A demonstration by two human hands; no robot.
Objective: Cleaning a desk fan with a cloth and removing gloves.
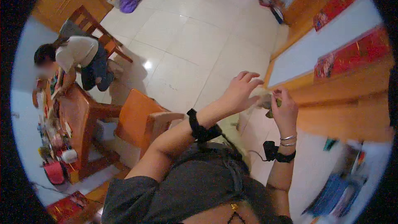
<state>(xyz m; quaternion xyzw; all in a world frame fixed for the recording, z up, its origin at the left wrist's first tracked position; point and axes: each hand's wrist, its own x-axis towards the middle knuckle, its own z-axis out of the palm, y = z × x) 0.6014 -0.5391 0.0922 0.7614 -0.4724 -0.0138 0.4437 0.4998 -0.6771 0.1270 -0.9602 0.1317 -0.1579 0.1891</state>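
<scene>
My left hand is raised over the floor in front of me, its fingers spread and nothing clearly held. To its right is my right hand, with thumb and fingers bent towards each other. A small blurred grey-green thing shows behind the right thumb and between the fingers. Whether the right hand grips it or it lies beyond is unclear. Something pale and blurred lies between the two hands. Both wrists wear black straps with a small device and cable; two silver bangles circle the right wrist.
At left, a person leans over a wooden table holding several items. An orange-brown chair stands nearer me. Wooden doors with red paper strips are at right. A purple bag lies on the tiled floor.
</scene>
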